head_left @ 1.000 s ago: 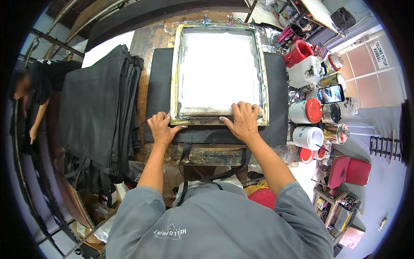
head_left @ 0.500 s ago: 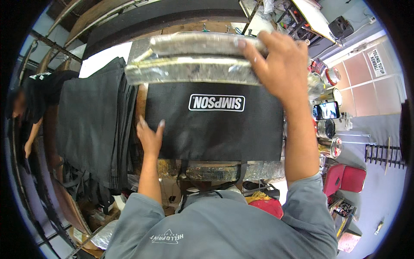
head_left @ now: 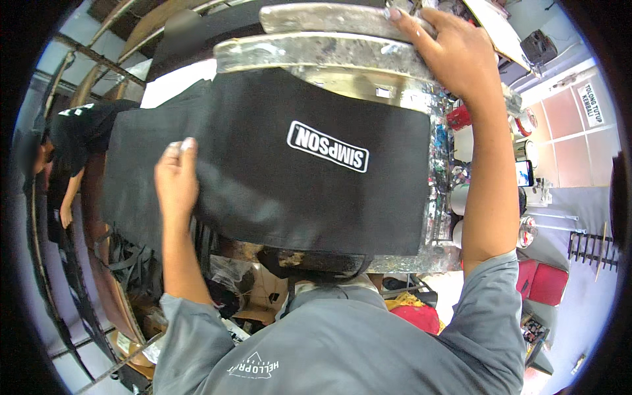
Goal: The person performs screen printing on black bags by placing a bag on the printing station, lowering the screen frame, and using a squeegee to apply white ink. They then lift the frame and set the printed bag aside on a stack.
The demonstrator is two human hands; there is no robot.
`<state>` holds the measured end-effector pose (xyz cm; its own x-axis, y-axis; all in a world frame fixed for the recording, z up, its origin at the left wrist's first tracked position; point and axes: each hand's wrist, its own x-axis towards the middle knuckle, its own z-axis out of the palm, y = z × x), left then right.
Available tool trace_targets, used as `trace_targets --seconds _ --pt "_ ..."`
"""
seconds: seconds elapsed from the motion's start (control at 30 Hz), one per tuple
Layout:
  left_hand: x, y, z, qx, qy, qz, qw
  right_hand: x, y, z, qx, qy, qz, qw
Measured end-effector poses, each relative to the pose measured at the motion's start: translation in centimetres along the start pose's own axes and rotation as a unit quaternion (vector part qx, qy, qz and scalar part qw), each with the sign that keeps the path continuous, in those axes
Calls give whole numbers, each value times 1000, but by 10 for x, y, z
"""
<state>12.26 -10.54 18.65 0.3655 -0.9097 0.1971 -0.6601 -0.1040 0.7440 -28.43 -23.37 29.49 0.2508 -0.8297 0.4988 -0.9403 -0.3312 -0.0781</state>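
Paint-spattered table (head_left: 440, 171); 1 white-printed black bag (head_left: 309, 201), right part apparently resting on tabletop.

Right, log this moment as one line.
left hand: gripping black printed fabric by its left side | right hand: holding up frame | farther left: more black fabric
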Motion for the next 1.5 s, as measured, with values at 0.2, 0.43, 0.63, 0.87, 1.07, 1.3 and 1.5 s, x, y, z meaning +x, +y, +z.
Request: trace_targets --seconds 0.2,0.43,0.63,0.87,1.07,1.3,1.5 --pt "34 -87 -221 -5 111 -92 990 -15 -12 8 -13 68 -5 998" --pt "77 -234 -491 225 139 -98 959 -26 -26 8 -37 -4 28 999" --pt "99 -239 -430 469 224 -88 850 -27 -13 3 -97 -55 52 992" --pt "46 -274 -405 509 234 -119 820 -33 -17 8 -97 -63 36 993" --pt "39 -292 -409 491 261 -88 827 -32 -5 19 -49 -10 -30 998" --pt "49 -282 -412 554 241 -103 790 -35 5 22 -63 -45 -7 997" --pt "57 -242 -379 688 419 -92 585 -36 11 29 -66 -19 -14 998"
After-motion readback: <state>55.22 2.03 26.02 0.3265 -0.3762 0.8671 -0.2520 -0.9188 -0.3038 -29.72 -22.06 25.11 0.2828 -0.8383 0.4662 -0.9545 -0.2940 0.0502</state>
